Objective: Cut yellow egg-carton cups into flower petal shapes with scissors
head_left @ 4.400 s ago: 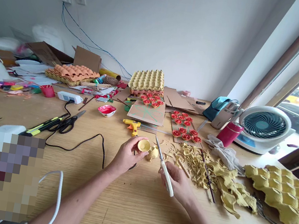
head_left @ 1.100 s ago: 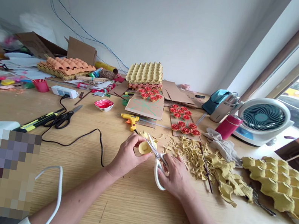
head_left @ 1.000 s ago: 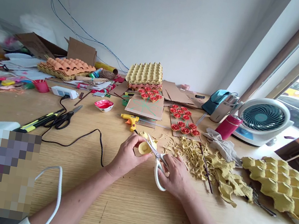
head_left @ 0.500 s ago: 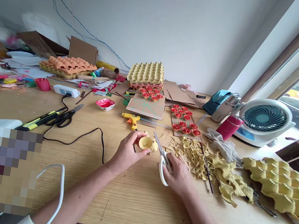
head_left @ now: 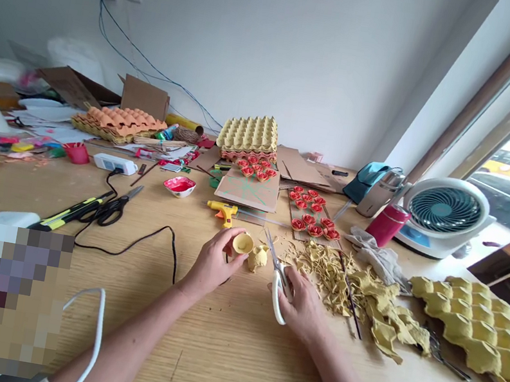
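My left hand (head_left: 215, 261) is closed around the rim of a small yellow egg-carton cup (head_left: 243, 244), its hollow side facing up toward me. Just right of that cup, a yellow pulp piece (head_left: 257, 258) lies on the wooden table. In my right hand (head_left: 302, 300) is a pair of white-handled scissors (head_left: 279, 286), fingers in the handles and blades pointing away from me. The blades are apart from the cup. A heap of thin yellow carton trimmings (head_left: 335, 279) spreads to the right of the scissors.
Beyond my hands lies a yellow glue gun (head_left: 224, 210) with a black cord. Red paper-pulp roses (head_left: 313, 220) sit on cardboard behind the trimmings. A yellow egg tray (head_left: 478, 319) is at right, near a fan (head_left: 447, 213). Black scissors (head_left: 113, 206) lie at left.
My left hand has shifted slightly left with the cup, which is now tilted a little and apart from the scissors. The pulp piece beside it shows more fully.
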Available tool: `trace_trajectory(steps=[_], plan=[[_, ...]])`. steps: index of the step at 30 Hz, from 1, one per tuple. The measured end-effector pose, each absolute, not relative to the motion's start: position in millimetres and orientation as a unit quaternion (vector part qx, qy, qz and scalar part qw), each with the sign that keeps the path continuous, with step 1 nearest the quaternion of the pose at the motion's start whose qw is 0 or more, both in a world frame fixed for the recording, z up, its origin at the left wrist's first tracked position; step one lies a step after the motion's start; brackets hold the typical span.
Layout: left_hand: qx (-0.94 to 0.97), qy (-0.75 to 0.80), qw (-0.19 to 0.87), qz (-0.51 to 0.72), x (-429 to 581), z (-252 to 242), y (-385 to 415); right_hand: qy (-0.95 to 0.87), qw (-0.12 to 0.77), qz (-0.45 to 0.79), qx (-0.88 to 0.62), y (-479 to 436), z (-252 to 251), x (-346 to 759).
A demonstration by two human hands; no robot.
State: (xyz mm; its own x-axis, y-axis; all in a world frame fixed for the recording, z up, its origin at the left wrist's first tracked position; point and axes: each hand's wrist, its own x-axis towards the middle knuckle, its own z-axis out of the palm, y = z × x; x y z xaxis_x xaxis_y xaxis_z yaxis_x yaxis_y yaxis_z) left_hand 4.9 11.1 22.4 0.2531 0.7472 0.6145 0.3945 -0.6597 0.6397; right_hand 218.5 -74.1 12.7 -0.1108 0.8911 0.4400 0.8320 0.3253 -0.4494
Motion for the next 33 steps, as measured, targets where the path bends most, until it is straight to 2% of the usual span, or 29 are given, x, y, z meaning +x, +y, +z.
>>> trace_trajectory(steps=[7, 23, 33], plan=[[0.751, 0.470, 0.114, 0.450, -11.4, 12.7, 34.9, -0.741, 0.335, 0.048, -0.579, -73.4, 11.3, 219.8], [0.731, 0.548, 0.144, 0.381, -34.4, -18.6, 66.1, -0.745, 0.326, 0.062, -0.578, -74.3, 10.9, 220.2], [0.722, 0.557, 0.145, 0.385, -33.6, -23.5, 67.0, -0.742, 0.338, 0.053, -0.577, -75.5, 15.4, 219.1]])
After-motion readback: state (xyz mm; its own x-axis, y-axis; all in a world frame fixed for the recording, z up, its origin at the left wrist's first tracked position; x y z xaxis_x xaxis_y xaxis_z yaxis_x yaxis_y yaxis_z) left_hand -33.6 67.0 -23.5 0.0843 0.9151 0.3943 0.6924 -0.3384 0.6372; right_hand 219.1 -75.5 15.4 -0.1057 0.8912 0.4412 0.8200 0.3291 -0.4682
